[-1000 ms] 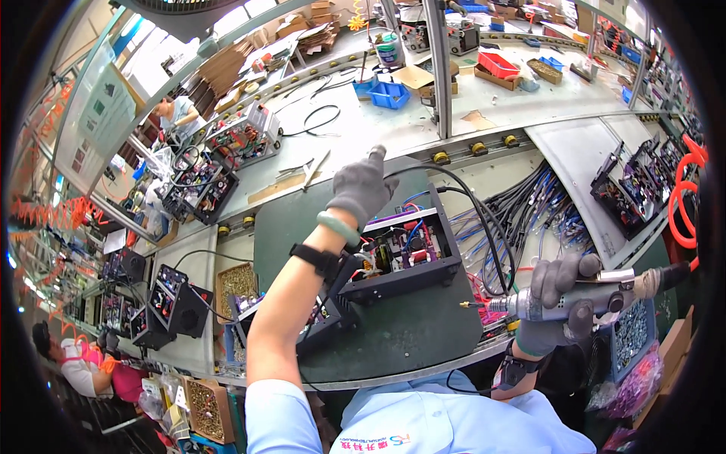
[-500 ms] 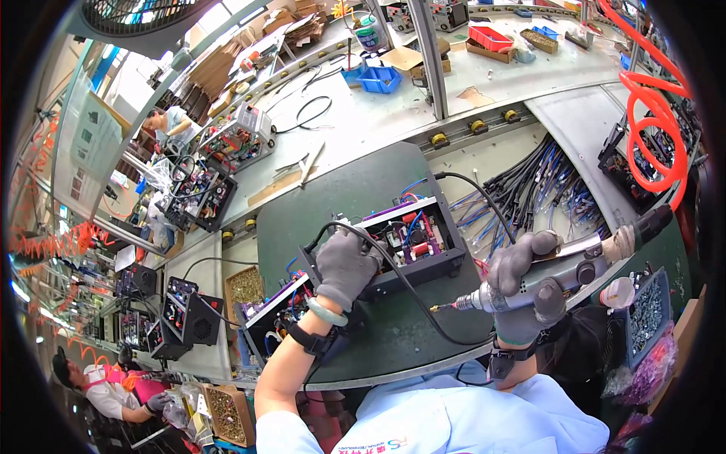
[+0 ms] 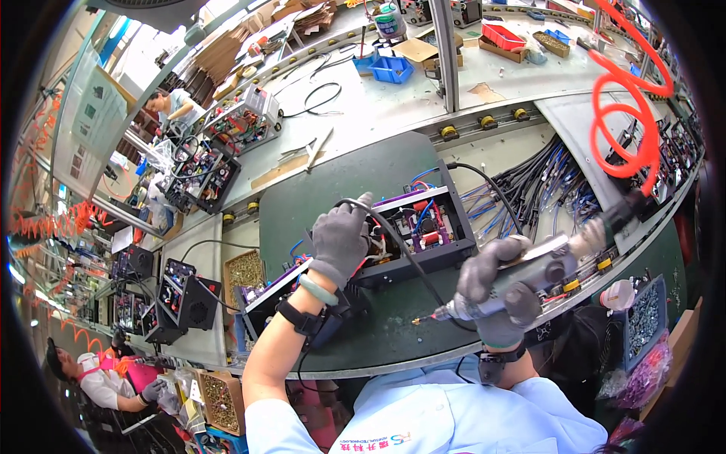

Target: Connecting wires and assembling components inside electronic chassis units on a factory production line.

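My right hand (image 3: 495, 291), in a grey glove, is wrapped around a silver air screwdriver (image 3: 529, 276). Its bit points left, above the green mat (image 3: 401, 337) and in front of an open black electronics unit (image 3: 431, 257). Coloured wires and red parts show inside the unit. My left hand (image 3: 339, 238), gloved too, is closed at the unit's left end. A thick black cable (image 3: 397, 238) runs from its fingers across the unit's front; the fingertips are partly hidden. A second open unit (image 3: 276, 295) lies beneath and beside my left forearm.
Bundled cables (image 3: 541, 185) lie beyond the unit on the right. A red coiled air hose (image 3: 628, 129) hangs above. At lower right stands a bin of screws (image 3: 643, 321). Further open units (image 3: 189, 303) stand on the left. Two people work at the left.
My right hand has moved left with the air screwdriver, bringing its bit over the mat nearer the unit's front. My left hand has risen slightly, still at the cable. The view has shifted a little.
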Demonstrator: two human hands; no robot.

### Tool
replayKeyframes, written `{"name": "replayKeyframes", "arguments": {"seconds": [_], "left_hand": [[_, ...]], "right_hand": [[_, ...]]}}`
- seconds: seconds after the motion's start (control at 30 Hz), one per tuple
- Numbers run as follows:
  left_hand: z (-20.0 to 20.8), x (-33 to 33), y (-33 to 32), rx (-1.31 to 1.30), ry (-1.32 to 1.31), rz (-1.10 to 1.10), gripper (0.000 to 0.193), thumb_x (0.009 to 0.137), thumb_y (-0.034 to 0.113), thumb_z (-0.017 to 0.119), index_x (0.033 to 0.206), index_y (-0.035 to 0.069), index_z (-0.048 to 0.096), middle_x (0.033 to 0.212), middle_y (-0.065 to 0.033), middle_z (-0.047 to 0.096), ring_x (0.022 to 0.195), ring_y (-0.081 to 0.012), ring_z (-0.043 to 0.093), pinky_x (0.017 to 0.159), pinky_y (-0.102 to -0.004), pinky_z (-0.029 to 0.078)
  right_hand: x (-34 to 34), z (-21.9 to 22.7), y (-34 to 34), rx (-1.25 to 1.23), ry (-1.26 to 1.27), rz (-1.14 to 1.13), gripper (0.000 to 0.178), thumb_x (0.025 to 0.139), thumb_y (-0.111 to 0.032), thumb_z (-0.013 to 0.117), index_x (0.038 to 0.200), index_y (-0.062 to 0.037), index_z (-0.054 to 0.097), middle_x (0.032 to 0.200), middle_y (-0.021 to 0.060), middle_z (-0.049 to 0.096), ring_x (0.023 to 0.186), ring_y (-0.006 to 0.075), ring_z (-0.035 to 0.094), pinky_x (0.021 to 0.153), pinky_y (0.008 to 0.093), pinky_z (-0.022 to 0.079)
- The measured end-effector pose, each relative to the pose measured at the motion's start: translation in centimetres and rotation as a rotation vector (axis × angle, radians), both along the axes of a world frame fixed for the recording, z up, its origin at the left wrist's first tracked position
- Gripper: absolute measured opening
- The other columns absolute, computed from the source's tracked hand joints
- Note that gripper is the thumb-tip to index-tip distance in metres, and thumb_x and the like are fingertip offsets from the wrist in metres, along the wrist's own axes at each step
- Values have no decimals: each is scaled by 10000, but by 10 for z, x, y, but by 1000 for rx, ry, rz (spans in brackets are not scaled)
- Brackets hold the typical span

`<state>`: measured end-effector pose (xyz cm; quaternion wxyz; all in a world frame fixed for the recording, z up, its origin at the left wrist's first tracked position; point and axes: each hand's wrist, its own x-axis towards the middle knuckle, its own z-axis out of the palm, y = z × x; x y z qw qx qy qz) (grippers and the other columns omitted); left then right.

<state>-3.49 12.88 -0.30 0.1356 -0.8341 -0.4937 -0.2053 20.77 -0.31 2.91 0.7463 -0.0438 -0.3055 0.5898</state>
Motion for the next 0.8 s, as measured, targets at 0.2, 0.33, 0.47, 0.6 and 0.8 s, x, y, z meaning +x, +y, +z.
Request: {"name": "replayKeyframes", "arguments": {"seconds": [0.2, 0.33, 0.47, 0.6, 0.8], "left_hand": [[9, -4, 17, 112, 356, -310, 105, 829, 158, 631, 899, 160, 709, 780, -3, 648, 769, -199, 658, 670, -361, 488], [23, -7, 13, 104, 309, -367, 52, 777, 171, 678, 813, 168, 716, 755, -19, 639, 758, -229, 664, 650, -376, 498], [21, -3, 8, -333, -224, -337, 56, 843, 127, 701, 872, 85, 723, 799, -52, 702, 733, -213, 670, 653, -341, 508], [5, 12, 12, -1057, -759, -221, 176, 1015, 167, 632, 1037, 23, 731, 868, 4, 700, 788, -57, 592, 705, -259, 518], [29, 18, 28, -1306, -620, -122, 265, 987, 270, 663, 1034, 30, 766, 836, 11, 687, 727, -58, 558, 665, -280, 502]], "right_hand": [[-28, -13, 10, -161, -45, 73, 510, 812, -182, 818, 1255, -110, 575, 999, 75, 642, 803, 162, 643, 703, 329, 555], [-28, -20, 9, -221, -42, 125, 484, 827, -191, 809, 1242, -107, 573, 1024, 64, 638, 828, 159, 643, 735, 336, 555], [-28, -26, 16, -198, -72, 37, 469, 853, -201, 788, 1253, -108, 563, 1031, 63, 630, 830, 155, 630, 775, 346, 548], [-29, -29, 38, -181, -131, -111, 467, 869, -203, 773, 1269, -112, 551, 1052, 71, 626, 842, 147, 618, 800, 347, 540], [-17, -24, 73, -45, -92, -237, 419, 890, -136, 746, 1267, -102, 566, 1038, 54, 630, 832, 143, 615, 750, 333, 541]]}}
